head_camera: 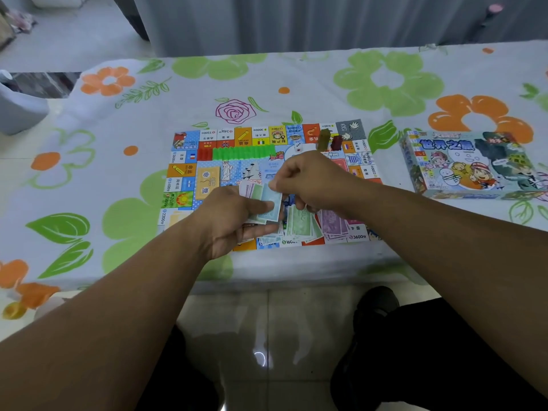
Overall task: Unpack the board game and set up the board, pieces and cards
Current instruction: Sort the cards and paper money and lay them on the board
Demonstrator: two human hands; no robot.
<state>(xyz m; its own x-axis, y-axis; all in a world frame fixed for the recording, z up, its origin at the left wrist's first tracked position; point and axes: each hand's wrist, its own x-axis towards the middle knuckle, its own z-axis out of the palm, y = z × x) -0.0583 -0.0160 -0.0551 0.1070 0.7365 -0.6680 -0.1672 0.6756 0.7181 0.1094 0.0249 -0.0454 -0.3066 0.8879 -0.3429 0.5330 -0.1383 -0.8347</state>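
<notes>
The game board [189,161] lies flat on the table in front of me. My left hand [234,221] holds a fanned stack of paper banknotes [265,203] above the board's near half. My right hand [311,179] pinches the top blue-green note of that stack. More green notes [301,222] and purple notes [333,222] lie in loose piles on the board under my hands. A row of green plastic houses [244,151] and red pieces [204,154] stands near the far edge. An orange card deck [207,179] sits on the left. Tall pawns [329,140] stand at the far right corner.
The game box [471,164] lies closed on the right of the table. A flowered tablecloth [118,143] covers the table, whose near edge runs just past the board. A grey bin [17,111] stands at the left. Grey curtains hang behind.
</notes>
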